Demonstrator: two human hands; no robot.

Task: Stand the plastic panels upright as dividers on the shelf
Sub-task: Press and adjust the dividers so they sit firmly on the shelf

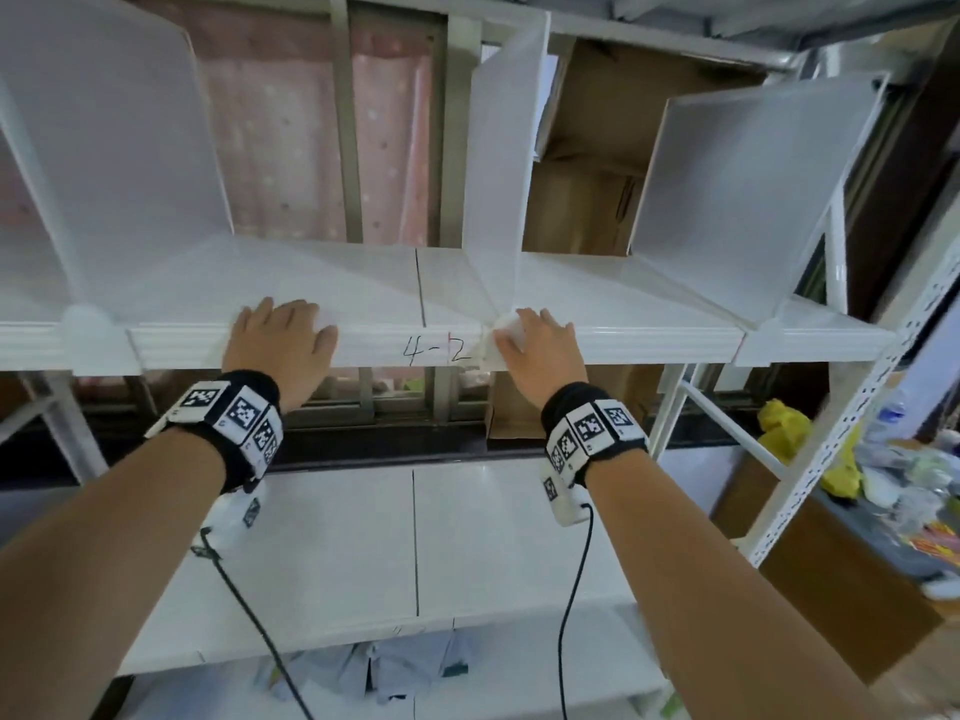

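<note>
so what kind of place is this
Probably a stockroom or storage area: white metal shelving hand-marked "4-2", cardboard boxes behind it, and loose packaged goods piled at the right.

A storeroom, by the look of where I stand: white metal racking point(841, 407), cardboard boxes point(587, 200) behind it (goods heaped at right point(909, 491))

A handwritten mark reading "4-2" point(435, 349) stands in dark ink on the white front lip of the shelf point(623, 345); nothing else can be read
</note>
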